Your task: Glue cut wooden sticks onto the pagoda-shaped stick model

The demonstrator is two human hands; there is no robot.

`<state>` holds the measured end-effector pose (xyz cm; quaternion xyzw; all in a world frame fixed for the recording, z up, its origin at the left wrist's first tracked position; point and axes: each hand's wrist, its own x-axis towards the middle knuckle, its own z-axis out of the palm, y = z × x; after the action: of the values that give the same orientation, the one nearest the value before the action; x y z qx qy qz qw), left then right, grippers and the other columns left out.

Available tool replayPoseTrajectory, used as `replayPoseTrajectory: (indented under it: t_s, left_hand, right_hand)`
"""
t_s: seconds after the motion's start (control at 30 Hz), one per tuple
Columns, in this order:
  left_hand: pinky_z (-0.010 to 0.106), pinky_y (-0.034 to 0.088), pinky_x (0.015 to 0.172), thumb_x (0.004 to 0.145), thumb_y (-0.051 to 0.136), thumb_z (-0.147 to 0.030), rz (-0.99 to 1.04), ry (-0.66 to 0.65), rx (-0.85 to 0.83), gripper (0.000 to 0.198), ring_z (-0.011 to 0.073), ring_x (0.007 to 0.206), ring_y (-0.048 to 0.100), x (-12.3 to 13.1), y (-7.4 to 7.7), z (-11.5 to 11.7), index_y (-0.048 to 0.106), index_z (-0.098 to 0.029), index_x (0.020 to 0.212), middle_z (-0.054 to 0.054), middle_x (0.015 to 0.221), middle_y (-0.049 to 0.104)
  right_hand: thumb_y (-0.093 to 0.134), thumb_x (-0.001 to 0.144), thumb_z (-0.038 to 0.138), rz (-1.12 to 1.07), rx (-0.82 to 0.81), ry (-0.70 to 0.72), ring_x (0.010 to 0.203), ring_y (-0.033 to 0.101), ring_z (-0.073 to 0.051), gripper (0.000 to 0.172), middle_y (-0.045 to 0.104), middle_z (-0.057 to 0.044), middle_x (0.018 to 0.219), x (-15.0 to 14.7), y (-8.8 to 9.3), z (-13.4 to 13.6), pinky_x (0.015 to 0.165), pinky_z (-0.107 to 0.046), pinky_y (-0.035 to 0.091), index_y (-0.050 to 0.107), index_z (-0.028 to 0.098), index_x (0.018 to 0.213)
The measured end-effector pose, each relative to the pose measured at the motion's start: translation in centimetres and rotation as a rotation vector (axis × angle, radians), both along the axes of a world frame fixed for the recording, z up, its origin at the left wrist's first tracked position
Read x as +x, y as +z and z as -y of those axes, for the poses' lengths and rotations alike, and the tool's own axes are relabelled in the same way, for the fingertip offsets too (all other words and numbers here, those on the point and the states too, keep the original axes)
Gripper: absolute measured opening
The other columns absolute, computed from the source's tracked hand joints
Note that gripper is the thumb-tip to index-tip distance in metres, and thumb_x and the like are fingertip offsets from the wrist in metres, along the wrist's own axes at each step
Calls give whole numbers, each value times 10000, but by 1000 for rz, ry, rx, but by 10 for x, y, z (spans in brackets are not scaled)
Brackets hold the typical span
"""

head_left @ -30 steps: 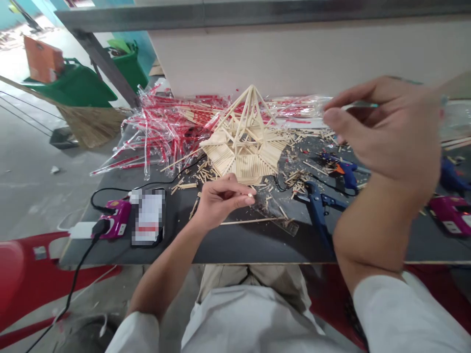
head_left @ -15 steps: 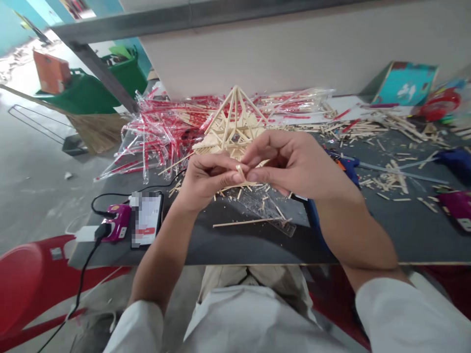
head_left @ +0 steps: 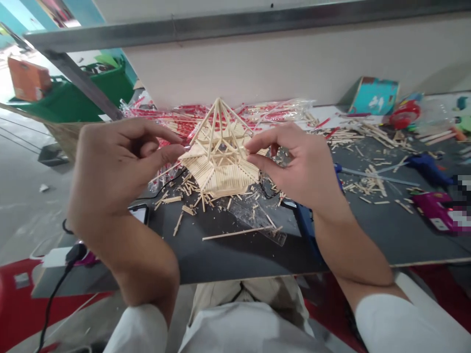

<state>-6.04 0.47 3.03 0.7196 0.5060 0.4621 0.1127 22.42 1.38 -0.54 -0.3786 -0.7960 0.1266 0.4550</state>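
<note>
A model of thin wooden sticks (head_left: 224, 179), with a pointed open frame on top and ribbed sloping panels below, stands on the dark table. My left hand (head_left: 114, 166) is raised at its left side, thumb and forefinger pinched; what lies between them is too small to make out. On the other side, my right hand (head_left: 298, 162) also pinches with thumb and forefinger. A pale bit of wooden stick (head_left: 243, 151) shows at its fingertips, close in front of the model's right side.
Plastic-wrapped red-and-pale sticks (head_left: 176, 120) lie behind the model. Offcuts (head_left: 189, 186) litter the table. A loose long stick (head_left: 235, 233) lies in front. At right are a blue glue gun (head_left: 427, 166) and a purple power block (head_left: 432, 208). A phone (head_left: 140, 213) sits under my left wrist.
My hands were together in front of the model around a short stick; now they are apart. The left has moved left and up, nearer the camera. The view has shifted slightly, uncovering the model.
</note>
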Motion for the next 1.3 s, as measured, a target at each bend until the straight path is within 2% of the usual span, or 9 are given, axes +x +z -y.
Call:
replayPoseTrajectory:
  t_s: [0.17,0.27,0.4,0.57,0.7,0.87,0.97,1.1,1.3]
  left_hand:
    - [241,246,474,791,882,-272,-144,-61,-61,111,77,498,379,-5,-19,-31,826,-182,827,-49,534,469]
    - [260,296,482,799,865,-294,-178,-178,-163,113,98,496,430,-9,-29,-47,820,-193,818,-23,547,540]
    - [274,312,504,819,825,-281,-149,-192,-210,103,97,479,427,-14,-37,-54,827,-196,876,-24,537,523]
    - [248,316,557,823,834,-242,-148,-176,-276,143,76,516,414,-16,-34,-49,820,-144,926,-33,574,502]
    - [219,338,638,846,834,-315,-120,-123,-350,295,47,572,400,-15,-32,-46,776,-51,964,-47,630,483]
    - [193,376,633,894,792,-392,-60,-52,-420,325,54,610,442,-13,-33,-45,688,-85,909,-41,696,497]
    - [203,392,639,889,800,-291,32,21,-446,222,77,629,461,-11,-32,-44,676,-106,886,-36,692,505]
    - [225,404,691,821,814,-121,156,-26,-461,127,87,651,455,-10,-31,-43,708,-75,872,-34,683,479]
    - [259,417,699,826,810,-259,-139,-54,-367,182,105,640,431,-7,-23,-38,765,-104,911,-21,678,487]
  right_hand:
    - [647,1012,199,155,274,-123,1018,657,-238,138,794,12,1042,-11,-7,-3,967,-476,546,733,302,1044]
    - [629,1021,212,220,286,-101,1068,647,-254,157,780,-4,1061,-20,-7,-6,1000,-497,538,736,312,1078]
    - [612,1024,241,293,257,-87,1161,631,-314,192,747,-35,1057,-28,-4,-15,1034,-568,515,741,336,1130]
    - [603,1027,258,335,240,-19,1196,625,-334,191,731,-45,1059,-35,-8,-24,1060,-586,513,738,339,1135]
    - [553,1046,215,378,241,-26,1178,629,-322,212,716,-45,1016,-40,-15,-25,1034,-568,536,739,308,1085]
    - [569,1029,191,348,245,-56,1212,617,-337,207,707,-51,1054,-42,-22,-29,1052,-630,495,732,294,1102]
    - [520,1059,215,331,252,-73,1205,626,-326,223,727,-36,1040,-42,-23,-30,1053,-631,482,730,290,1062]
    - [541,1065,244,310,265,-102,1198,634,-330,186,755,-19,1003,-43,-21,-30,1097,-633,414,704,265,978]
    - [579,1038,187,309,274,-111,1180,654,-309,126,771,-3,987,-43,-24,-30,1104,-601,401,673,270,1031]
